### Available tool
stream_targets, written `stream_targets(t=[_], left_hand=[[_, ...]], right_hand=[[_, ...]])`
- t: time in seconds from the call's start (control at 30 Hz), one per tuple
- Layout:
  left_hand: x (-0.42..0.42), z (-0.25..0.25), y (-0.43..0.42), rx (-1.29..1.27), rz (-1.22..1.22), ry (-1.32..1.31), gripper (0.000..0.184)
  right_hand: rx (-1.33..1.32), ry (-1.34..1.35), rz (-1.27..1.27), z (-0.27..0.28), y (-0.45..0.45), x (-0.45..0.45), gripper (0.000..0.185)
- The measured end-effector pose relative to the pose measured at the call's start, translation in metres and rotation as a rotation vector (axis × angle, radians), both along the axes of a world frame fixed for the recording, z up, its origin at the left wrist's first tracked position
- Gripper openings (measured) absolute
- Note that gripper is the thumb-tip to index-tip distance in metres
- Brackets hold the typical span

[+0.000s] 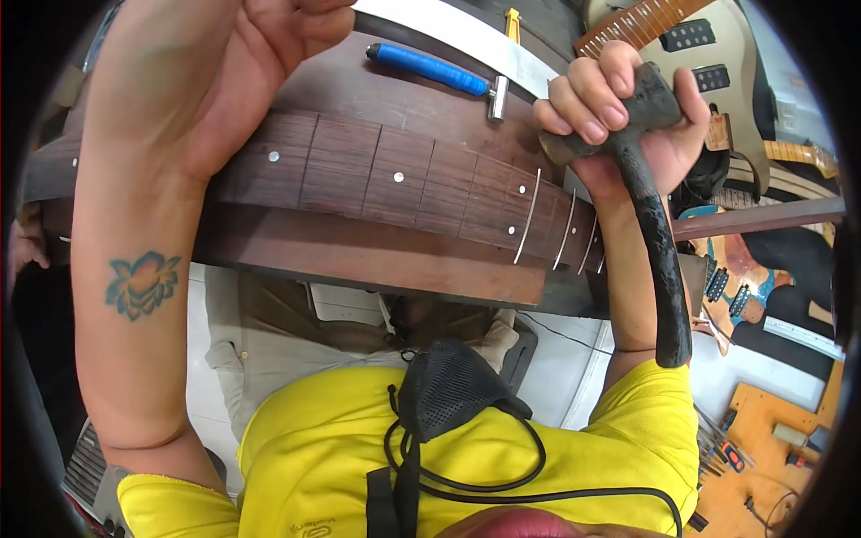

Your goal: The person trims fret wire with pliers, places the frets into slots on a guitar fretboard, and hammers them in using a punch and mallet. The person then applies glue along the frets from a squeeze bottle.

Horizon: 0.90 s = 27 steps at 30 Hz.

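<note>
Across the bench lies a dark wooden guitar fretboard (350, 172) with round pale dot inlays; a few metal frets stand in its slots at the right end. My right hand (619, 117) is wrapped round the head of a black-handled hammer (655, 242), whose handle points down toward me. At the upper left my left hand (278, 54) is raised over the fretboard, its fingers curled and partly cut off by the top edge; whether it holds anything is hidden. Behind the fretboard rests a small hammer (430, 72) with a blue-wrapped handle and a shiny metal head.
A white curved strip (448, 38) and a yellow tool (512, 25) lie at the back. Guitar bodies (731, 99) stand at the right, one with a colourful top (749, 264). An orange board (753, 484) with tools is at the lower right. Another person's hand (29, 242) shows at the left edge.
</note>
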<state>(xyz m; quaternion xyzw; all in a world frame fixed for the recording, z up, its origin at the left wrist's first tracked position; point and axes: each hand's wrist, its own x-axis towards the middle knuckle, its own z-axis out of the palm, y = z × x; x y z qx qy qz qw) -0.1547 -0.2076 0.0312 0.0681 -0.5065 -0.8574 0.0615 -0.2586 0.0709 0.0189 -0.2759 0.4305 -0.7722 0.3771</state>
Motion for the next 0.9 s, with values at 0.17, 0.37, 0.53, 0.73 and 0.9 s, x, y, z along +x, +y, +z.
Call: stream_targets(t=[0.17,0.37,0.53,0.73,0.9], left_hand=[[-0.005,-0.005,0.004,-0.047,-0.020,-0.004,0.026],[-0.003,-0.011,0.008,-0.131,-0.088,0.008,0.026],[0.001,-0.014,0.006,-0.227,-0.141,0.032,0.027],[0.005,-0.021,0.006,-0.292,-0.164,0.048,0.027],[0.006,-0.021,0.006,-0.326,-0.174,0.049,0.028]], right_hand=[[0.045,0.080,0.055,0.009,0.001,0.007,0.047],[0.028,0.094,0.039,0.006,0.001,0.008,0.050],[0.095,0.165,0.021,0.005,-0.003,0.014,0.049],[0.104,0.258,0.033,0.006,-0.003,0.013,0.053],[0.147,0.338,0.004,0.008,-0.005,0.020,0.054]])
